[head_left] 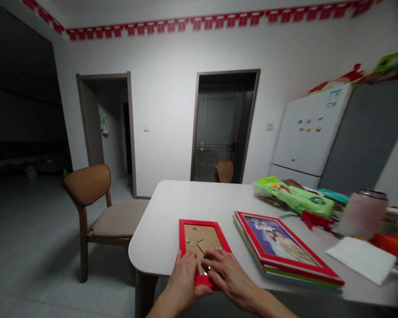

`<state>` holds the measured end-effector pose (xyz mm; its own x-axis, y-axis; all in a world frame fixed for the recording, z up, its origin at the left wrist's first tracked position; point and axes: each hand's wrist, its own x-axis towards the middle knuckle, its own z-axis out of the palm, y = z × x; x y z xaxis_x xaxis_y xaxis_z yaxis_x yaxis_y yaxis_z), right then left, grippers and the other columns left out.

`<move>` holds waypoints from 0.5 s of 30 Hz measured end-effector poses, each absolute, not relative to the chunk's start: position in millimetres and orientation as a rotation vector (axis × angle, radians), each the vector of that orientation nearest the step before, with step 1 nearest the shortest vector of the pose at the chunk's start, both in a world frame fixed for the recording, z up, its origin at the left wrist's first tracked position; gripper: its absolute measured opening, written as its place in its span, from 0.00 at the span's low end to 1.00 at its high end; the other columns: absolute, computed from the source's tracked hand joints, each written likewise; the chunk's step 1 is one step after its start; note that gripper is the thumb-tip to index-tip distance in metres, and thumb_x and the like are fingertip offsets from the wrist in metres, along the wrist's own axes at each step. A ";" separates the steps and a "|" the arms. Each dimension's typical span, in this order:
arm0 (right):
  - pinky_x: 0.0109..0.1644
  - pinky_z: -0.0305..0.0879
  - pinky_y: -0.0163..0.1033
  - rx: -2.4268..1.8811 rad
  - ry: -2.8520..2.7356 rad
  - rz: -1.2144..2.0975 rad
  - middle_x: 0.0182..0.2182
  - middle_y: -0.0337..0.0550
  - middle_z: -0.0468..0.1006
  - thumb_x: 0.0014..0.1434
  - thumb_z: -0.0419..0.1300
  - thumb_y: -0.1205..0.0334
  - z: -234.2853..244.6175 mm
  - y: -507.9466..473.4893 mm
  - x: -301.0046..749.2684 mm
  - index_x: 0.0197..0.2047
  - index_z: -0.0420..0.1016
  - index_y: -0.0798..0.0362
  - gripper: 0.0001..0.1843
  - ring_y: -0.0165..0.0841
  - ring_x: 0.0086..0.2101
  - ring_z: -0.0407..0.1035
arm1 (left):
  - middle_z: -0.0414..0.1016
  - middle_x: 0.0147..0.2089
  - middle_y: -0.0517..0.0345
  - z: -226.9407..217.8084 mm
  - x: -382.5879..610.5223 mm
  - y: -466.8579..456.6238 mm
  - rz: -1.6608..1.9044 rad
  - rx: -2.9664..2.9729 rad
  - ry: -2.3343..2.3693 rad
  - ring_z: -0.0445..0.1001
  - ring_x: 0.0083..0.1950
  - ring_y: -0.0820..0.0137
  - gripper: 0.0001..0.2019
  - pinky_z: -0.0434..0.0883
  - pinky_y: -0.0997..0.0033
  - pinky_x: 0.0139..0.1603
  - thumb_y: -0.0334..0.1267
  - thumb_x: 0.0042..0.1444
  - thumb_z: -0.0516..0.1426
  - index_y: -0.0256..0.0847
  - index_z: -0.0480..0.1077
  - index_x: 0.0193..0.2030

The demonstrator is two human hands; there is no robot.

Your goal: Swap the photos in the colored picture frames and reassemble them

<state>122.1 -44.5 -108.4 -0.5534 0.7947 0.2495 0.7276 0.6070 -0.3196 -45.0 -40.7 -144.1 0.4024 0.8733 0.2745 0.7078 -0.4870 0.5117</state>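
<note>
A red picture frame (194, 224) lies face down on the white table (172, 207) near its front edge, its brown backing board and small metal clips showing. My left hand (185, 276) grips the frame's near left corner, thumb under the edge. My right hand (226, 273) rests on the backing's near part, fingers bent and pressing at a clip. To the right lies a stack of frames (285, 251); the top one is red and holds a photo of two people.
A green packet (293, 196), a pink cup with a metal lid (363, 212), a white paper (361, 258) and other clutter crowd the table's right side. A wooden chair (101, 212) stands left of the table. A fridge (310, 137) and two doorways lie behind.
</note>
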 end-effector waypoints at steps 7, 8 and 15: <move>0.46 0.53 0.39 -1.318 -2.418 0.203 0.42 0.45 0.68 0.55 0.43 0.64 -119.3 7.1 92.0 0.44 0.69 0.50 0.17 0.34 0.43 0.59 | 0.63 0.52 0.43 -144.6 -45.7 -47.5 0.762 2.348 1.352 0.59 0.55 0.54 0.36 0.49 0.47 0.57 0.39 0.30 0.66 0.35 0.60 0.49; 0.45 0.53 0.38 -1.330 -2.438 0.177 0.40 0.44 0.69 0.54 0.45 0.65 -120.0 10.4 87.6 0.41 0.71 0.50 0.16 0.34 0.42 0.59 | 0.63 0.52 0.43 -143.4 -45.6 -48.3 0.748 2.344 1.352 0.58 0.55 0.54 0.37 0.49 0.47 0.57 0.39 0.30 0.66 0.35 0.58 0.51; 0.41 0.52 0.39 -1.271 -2.568 0.092 0.39 0.43 0.68 0.52 0.49 0.64 -122.7 9.5 83.1 0.36 0.70 0.49 0.11 0.35 0.42 0.59 | 0.61 0.53 0.40 -139.1 -45.0 -48.4 0.665 2.316 1.385 0.56 0.57 0.57 0.35 0.45 0.53 0.59 0.41 0.32 0.65 0.31 0.61 0.49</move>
<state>83.1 9.5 -122.7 -0.5769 0.7880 0.2150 0.7706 0.6124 -0.1767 -45.0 -48.4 -139.1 0.4089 0.8883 0.2090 0.7187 -0.4546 0.5261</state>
